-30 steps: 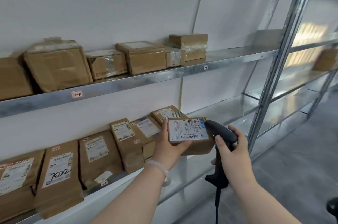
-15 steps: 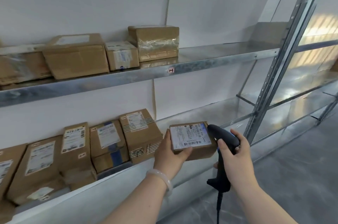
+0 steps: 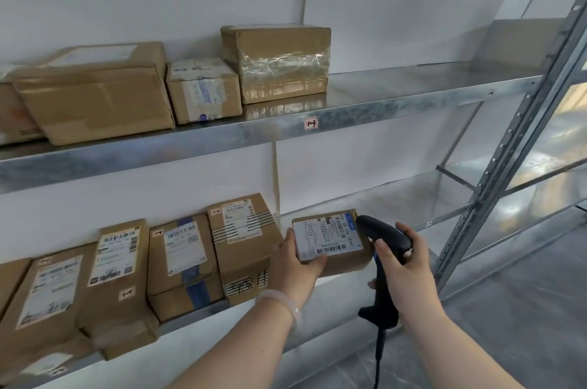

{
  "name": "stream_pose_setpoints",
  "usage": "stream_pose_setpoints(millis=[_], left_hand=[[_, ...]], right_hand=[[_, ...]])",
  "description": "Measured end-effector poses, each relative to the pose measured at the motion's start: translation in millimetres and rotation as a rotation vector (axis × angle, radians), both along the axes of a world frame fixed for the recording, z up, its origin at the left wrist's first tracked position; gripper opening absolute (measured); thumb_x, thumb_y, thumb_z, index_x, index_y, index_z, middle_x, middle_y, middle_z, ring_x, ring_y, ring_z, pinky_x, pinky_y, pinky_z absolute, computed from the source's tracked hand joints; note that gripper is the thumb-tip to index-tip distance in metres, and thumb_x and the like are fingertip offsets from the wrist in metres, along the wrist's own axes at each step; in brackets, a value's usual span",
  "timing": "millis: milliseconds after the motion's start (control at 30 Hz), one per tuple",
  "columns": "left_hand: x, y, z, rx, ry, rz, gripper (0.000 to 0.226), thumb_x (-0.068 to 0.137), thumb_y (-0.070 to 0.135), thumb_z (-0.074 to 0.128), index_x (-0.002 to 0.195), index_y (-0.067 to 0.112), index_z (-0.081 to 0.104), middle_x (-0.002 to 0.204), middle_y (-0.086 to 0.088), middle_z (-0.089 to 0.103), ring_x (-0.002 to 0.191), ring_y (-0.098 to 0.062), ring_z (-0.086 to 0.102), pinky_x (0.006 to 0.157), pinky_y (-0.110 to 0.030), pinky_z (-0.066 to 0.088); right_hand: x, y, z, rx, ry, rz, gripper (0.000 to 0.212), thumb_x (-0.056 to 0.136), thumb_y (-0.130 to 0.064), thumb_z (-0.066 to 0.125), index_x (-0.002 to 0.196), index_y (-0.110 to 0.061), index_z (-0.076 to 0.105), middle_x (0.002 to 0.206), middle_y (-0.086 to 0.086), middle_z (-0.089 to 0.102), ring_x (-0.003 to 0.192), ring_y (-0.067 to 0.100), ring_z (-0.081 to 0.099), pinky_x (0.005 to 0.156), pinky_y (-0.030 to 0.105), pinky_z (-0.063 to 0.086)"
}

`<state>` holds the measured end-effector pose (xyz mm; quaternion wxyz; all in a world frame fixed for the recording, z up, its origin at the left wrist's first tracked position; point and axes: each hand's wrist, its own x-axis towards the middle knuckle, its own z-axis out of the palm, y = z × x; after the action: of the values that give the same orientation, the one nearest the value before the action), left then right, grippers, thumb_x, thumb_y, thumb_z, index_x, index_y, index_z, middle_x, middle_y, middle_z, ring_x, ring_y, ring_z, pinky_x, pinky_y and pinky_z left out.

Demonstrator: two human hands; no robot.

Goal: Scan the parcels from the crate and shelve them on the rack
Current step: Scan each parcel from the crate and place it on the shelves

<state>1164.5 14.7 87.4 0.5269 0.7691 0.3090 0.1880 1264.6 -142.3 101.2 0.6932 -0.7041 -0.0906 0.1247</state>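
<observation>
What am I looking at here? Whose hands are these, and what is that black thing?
There is no machine here, just a person. The one picture comes from a camera worn on their head, looking down, so you only see their arms. The left hand holds a small brown cardboard parcel with a white label. The right hand grips a black handheld scanner, a tool that reads the stripy barcode; its head is right beside the parcel. In front stands a grey metal rack. Its lower shelf carries a row of brown labelled parcels, and its upper shelf holds a few brown cardboard boxes. The held parcel is just right of the row, by a bare stretch of shelf.
</observation>
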Motion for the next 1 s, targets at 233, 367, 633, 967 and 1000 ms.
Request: stream_pose_setpoints(millis=[233, 367, 633, 967, 1000], left_hand=[[33.6, 13.7, -10.1, -0.133, 0.018, 0.034, 0.063, 0.091, 0.027, 0.068, 0.147, 0.027, 0.040, 0.135, 0.003, 0.054, 0.127, -0.015, 0.052, 0.106, -0.035, 0.047], [62.7, 21.4, -17.2, -0.186, 0.024, 0.102, 0.067, 0.088, 0.023, 0.069, 0.147, 0.030, 0.037, 0.134, 0.004, 0.054, 0.126, -0.014, 0.051, 0.110, -0.037, 0.044], [124.0, 34.6, -39.6, -0.280, 0.030, 0.353, 0.075, 0.085, 0.017, 0.071, 0.149, 0.028, 0.034, 0.137, 0.004, 0.052, 0.128, -0.015, 0.050, 0.110, -0.034, 0.042], [135.7, 48.3, -77.0, -0.258, 0.132, 0.482, 0.105, 0.083, 0.036, 0.079, 0.159, 0.028, 0.007, 0.157, 0.005, 0.034, 0.146, -0.015, 0.029, 0.122, -0.042, 0.025], [137.0, 50.3, -77.5, -0.250, 0.135, 0.486, 0.108, 0.083, 0.037, 0.079, 0.160, 0.029, 0.004, 0.159, 0.005, 0.029, 0.147, -0.015, 0.025, 0.123, -0.041, 0.022]], right_hand=[[38.0, 24.5, -19.7, -0.032, 0.022, 0.034, 0.038, 0.094, -0.027, 0.066, 0.122, -0.045, 0.047, 0.105, -0.002, 0.062, 0.050, 0.028, 0.065, 0.051, 0.033, 0.055], [73.9, 46.5, -32.4, -0.042, 0.053, 0.103, 0.038, 0.094, -0.025, 0.066, 0.121, -0.045, 0.048, 0.106, -0.002, 0.062, 0.051, 0.026, 0.063, 0.052, 0.035, 0.056], [140.4, 82.2, -56.9, -0.129, 0.047, 0.277, 0.043, 0.093, -0.026, 0.067, 0.099, -0.063, 0.047, 0.103, -0.003, 0.065, 0.051, 0.021, 0.064, 0.046, 0.027, 0.052], [165.4, 117.4, -88.6, -0.205, -0.049, 0.480, 0.050, 0.093, -0.026, 0.065, 0.101, -0.068, 0.040, 0.104, -0.011, 0.065, 0.048, 0.017, 0.062, 0.044, 0.026, 0.051], [167.0, 120.2, -88.9, -0.200, -0.058, 0.500, 0.051, 0.093, -0.025, 0.065, 0.100, -0.069, 0.040, 0.105, -0.011, 0.065, 0.047, 0.017, 0.061, 0.044, 0.027, 0.051]])
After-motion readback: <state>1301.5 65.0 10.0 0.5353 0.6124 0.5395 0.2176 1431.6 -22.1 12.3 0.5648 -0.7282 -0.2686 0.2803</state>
